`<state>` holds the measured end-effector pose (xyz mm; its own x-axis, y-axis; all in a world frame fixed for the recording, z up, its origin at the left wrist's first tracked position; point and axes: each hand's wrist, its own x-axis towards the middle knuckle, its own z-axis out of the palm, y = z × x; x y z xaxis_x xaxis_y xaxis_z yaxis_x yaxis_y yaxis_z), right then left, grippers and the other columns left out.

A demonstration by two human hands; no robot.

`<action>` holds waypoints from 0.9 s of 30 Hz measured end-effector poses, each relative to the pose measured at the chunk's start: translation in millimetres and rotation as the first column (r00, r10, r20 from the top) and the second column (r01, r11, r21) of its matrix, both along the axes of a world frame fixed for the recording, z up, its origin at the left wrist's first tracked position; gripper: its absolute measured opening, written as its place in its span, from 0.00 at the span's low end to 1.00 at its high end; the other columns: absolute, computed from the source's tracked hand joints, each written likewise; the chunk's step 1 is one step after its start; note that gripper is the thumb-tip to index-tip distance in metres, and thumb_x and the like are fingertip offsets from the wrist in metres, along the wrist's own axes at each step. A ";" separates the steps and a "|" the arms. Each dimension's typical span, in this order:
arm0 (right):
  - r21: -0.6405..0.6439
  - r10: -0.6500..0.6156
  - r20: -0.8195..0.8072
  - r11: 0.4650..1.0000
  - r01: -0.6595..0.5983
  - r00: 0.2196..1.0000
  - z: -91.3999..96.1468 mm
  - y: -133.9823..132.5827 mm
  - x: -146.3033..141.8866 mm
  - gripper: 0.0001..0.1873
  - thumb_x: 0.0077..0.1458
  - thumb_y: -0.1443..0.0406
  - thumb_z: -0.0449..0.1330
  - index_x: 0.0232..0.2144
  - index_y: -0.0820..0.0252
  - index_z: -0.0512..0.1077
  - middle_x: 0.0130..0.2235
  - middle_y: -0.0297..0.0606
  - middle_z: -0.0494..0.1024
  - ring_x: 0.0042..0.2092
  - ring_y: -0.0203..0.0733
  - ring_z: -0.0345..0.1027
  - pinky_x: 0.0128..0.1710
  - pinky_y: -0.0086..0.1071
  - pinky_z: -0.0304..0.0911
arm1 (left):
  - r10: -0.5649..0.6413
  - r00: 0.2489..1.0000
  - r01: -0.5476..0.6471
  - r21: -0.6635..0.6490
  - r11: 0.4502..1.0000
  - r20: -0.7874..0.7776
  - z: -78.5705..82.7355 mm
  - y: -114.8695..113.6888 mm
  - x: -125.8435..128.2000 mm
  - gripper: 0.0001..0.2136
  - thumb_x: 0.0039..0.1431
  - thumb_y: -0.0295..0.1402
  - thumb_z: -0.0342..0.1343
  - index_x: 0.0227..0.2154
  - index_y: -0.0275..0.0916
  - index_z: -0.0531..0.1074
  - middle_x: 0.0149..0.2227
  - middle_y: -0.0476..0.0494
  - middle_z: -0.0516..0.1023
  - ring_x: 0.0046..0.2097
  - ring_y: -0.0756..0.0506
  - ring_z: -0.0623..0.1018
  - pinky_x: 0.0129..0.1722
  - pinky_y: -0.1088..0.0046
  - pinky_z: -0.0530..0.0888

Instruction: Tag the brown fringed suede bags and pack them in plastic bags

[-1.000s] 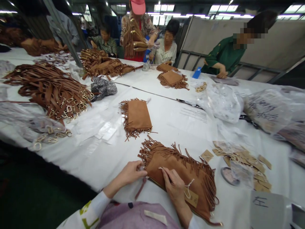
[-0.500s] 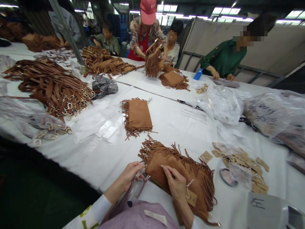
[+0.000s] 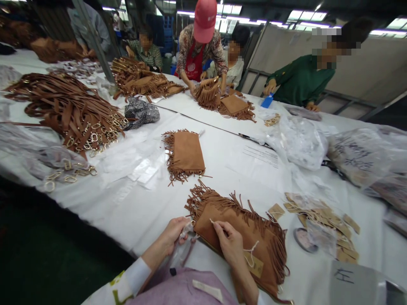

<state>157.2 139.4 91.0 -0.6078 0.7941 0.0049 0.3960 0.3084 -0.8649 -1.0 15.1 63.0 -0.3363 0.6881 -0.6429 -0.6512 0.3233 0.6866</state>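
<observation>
A brown fringed bag (image 3: 210, 214) lies on the white table right before me, its fringe pointing away. At the bag's left corner, my left hand (image 3: 173, 234) is closed on clear plastic wrapping (image 3: 184, 250) around what looks like a thin strap, close to a small gold ring (image 3: 192, 223). My right hand (image 3: 230, 245) is above the bag, thumb and forefinger pinching the thin pale end of a string (image 3: 211, 221). Under that wrist a tan paper tag (image 3: 257, 267) with a looped white cord rests on the bag.
Further off lies another fringed bag (image 3: 187, 151). Brown straps with gold clasps (image 3: 73, 110) are heaped at left. To the right are loose paper tags (image 3: 345, 241), a roll of tape (image 3: 305, 240) and plastic bags (image 3: 300, 142). Co-workers stand across the table, one in a red cap (image 3: 205, 21).
My right hand has shifted slightly left, toward the gold ring, still pinching. My left hand stays nearly in place. Across the table, a co-worker has lowered a fringed bag onto the surface.
</observation>
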 end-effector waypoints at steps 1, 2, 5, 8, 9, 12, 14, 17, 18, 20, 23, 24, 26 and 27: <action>-0.005 0.003 0.004 1.000 -0.003 1.000 0.6 0.5 0.3 0.21 0.55 0.50 0.55 0.29 0.59 0.78 0.29 0.39 0.78 0.31 0.41 0.70 0.32 0.32 0.63 | -0.023 1.000 0.023 0.005 1.000 0.010 0.1 0.2 -0.9 0.17 0.44 0.45 0.63 0.27 0.35 0.69 0.20 0.51 0.72 0.17 0.55 0.66 0.13 0.81 0.51; -0.015 0.006 0.009 1.000 -0.006 1.000 1.3 0.8 0.5 0.20 0.55 0.50 0.55 0.29 0.60 0.78 0.29 0.39 0.78 0.31 0.41 0.70 0.32 0.32 0.63 | -0.049 0.999 0.049 0.011 0.999 0.018 0.1 0.1 -2.3 0.17 0.43 0.43 0.64 0.27 0.35 0.69 0.21 0.50 0.72 0.17 0.55 0.67 0.13 0.81 0.51; -0.059 0.019 0.026 0.998 -0.017 0.999 4.8 -0.7 -0.9 0.20 0.53 0.51 0.57 0.27 0.60 0.77 0.28 0.39 0.77 0.31 0.41 0.70 0.32 0.32 0.63 | -0.113 0.993 0.112 0.028 0.993 0.035 -0.5 -0.9 -7.9 0.17 0.41 0.40 0.66 0.29 0.34 0.71 0.23 0.47 0.75 0.17 0.55 0.68 0.13 0.82 0.51; -0.107 0.052 0.034 0.993 -0.048 0.998 10.1 -6.0 -7.0 0.18 0.52 0.52 0.58 0.27 0.61 0.77 0.28 0.39 0.77 0.31 0.41 0.69 0.31 0.32 0.63 | -0.151 0.988 0.150 0.037 0.988 0.042 -1.4 -1.7 -12.6 0.16 0.40 0.38 0.66 0.31 0.33 0.72 0.24 0.46 0.76 0.16 0.57 0.66 0.13 0.82 0.51; -0.118 0.068 0.032 0.991 -0.064 0.997 12.1 -8.3 -9.8 0.17 0.52 0.53 0.58 0.28 0.61 0.76 0.28 0.39 0.77 0.30 0.41 0.69 0.31 0.31 0.63 | -0.160 0.986 0.158 0.041 0.987 0.042 -1.4 -1.7 -13.6 0.16 0.40 0.38 0.66 0.31 0.33 0.73 0.23 0.47 0.75 0.16 0.57 0.65 0.13 0.82 0.51; -0.120 0.129 0.023 0.985 -0.125 0.991 17.9 -15.4 -19.0 0.15 0.54 0.55 0.57 0.28 0.60 0.76 0.29 0.39 0.77 0.30 0.40 0.69 0.31 0.31 0.63 | -0.174 0.984 0.172 0.048 0.984 0.031 -0.5 -1.6 -15.0 0.16 0.40 0.37 0.65 0.31 0.33 0.74 0.22 0.48 0.75 0.15 0.57 0.64 0.14 0.82 0.53; -0.080 0.168 0.026 0.983 -0.166 0.985 21.3 -19.0 -24.6 0.13 0.55 0.58 0.56 0.28 0.60 0.75 0.28 0.38 0.76 0.30 0.39 0.69 0.30 0.30 0.62 | -0.179 0.984 0.178 0.049 0.983 0.016 0.5 -1.5 -15.0 0.16 0.40 0.38 0.65 0.31 0.32 0.74 0.23 0.48 0.75 0.16 0.57 0.64 0.14 0.82 0.55; 0.019 0.223 0.060 0.974 -0.225 0.973 26.2 -21.2 -31.3 0.12 0.55 0.61 0.55 0.26 0.59 0.74 0.27 0.37 0.75 0.29 0.38 0.68 0.29 0.29 0.60 | -0.180 0.984 0.180 0.052 0.982 -0.016 1.8 -1.2 -15.1 0.17 0.41 0.40 0.65 0.31 0.32 0.75 0.24 0.47 0.76 0.16 0.57 0.65 0.15 0.82 0.56; 0.051 0.241 0.081 0.968 -0.245 0.967 27.9 -21.1 -33.0 0.12 0.55 0.62 0.55 0.25 0.59 0.74 0.26 0.37 0.74 0.29 0.38 0.67 0.29 0.29 0.60 | -0.177 0.984 0.179 0.054 0.982 -0.031 2.0 -1.1 -15.4 0.18 0.41 0.41 0.65 0.32 0.32 0.75 0.23 0.48 0.75 0.17 0.57 0.65 0.16 0.82 0.57; 0.099 0.272 0.141 0.953 -0.287 0.952 30.7 -20.2 -36.3 0.11 0.55 0.65 0.54 0.24 0.59 0.74 0.26 0.36 0.74 0.30 0.37 0.68 0.29 0.28 0.59 | -0.171 0.983 0.175 0.059 0.983 -0.061 1.7 -0.9 -16.5 0.20 0.40 0.42 0.66 0.33 0.31 0.75 0.23 0.48 0.75 0.18 0.56 0.66 0.17 0.81 0.59; 0.138 0.301 0.264 0.929 -0.345 0.916 32.9 -18.4 -41.0 0.10 0.54 0.67 0.54 0.25 0.59 0.74 0.27 0.36 0.74 0.30 0.37 0.68 0.30 0.28 0.57 | -0.168 0.980 0.176 0.070 0.982 -0.106 0.0 -0.8 -18.7 0.23 0.40 0.44 0.66 0.36 0.31 0.74 0.23 0.48 0.75 0.20 0.55 0.66 0.19 0.80 0.62; 0.146 0.306 0.303 0.921 -0.361 0.903 32.8 -18.1 -42.8 0.09 0.54 0.68 0.54 0.25 0.58 0.74 0.27 0.36 0.74 0.30 0.37 0.68 0.30 0.28 0.57 | -0.169 0.978 0.179 0.075 0.981 -0.121 -0.7 -0.8 -19.3 0.23 0.40 0.44 0.66 0.36 0.31 0.74 0.24 0.48 0.75 0.20 0.54 0.67 0.19 0.79 0.62; 0.161 0.312 0.368 0.906 -0.391 0.876 31.3 -17.9 -46.4 0.09 0.54 0.68 0.55 0.26 0.58 0.74 0.28 0.36 0.74 0.30 0.36 0.67 0.31 0.29 0.57 | -0.173 0.973 0.188 0.090 0.978 -0.153 -1.5 -0.7 -20.4 0.23 0.40 0.44 0.66 0.36 0.31 0.75 0.25 0.48 0.75 0.22 0.53 0.68 0.20 0.79 0.63; 0.169 0.314 0.394 0.899 -0.404 0.864 30.1 -18.0 -48.2 0.09 0.54 0.68 0.55 0.26 0.58 0.74 0.28 0.36 0.74 0.30 0.37 0.68 0.31 0.29 0.56 | -0.177 0.970 0.196 0.099 0.976 -0.169 -1.5 -0.6 -20.8 0.23 0.41 0.44 0.66 0.36 0.32 0.75 0.25 0.47 0.76 0.23 0.53 0.68 0.21 0.78 0.63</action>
<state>109.0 121.4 121.0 -0.8472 0.5217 -0.1010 0.4780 0.6652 -0.5736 -21.9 14.6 61.5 -0.2859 0.8140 -0.5057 -0.4671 0.3424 0.8152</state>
